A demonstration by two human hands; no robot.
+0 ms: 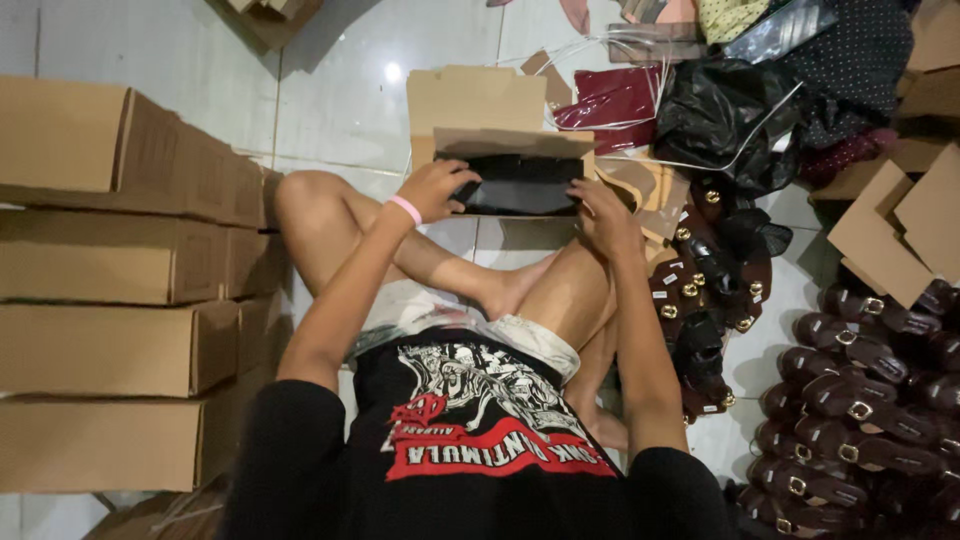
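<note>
White tile floor [340, 90]; both hands, left hand [438, 187] and right hand [603, 213], clamped on black item [520, 186] in open cardboard box [480, 105].

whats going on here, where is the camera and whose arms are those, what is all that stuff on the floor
The camera sits on a person's head, looking down at their own body as they sit cross-legged on a tiled floor. Both arms are theirs. The left hand, with a pink wristband, and the right hand grip a black bag lying in an open cardboard box. Closed cardboard boxes are stacked on one side; dark buckled shoes are heaped on the other.
</note>
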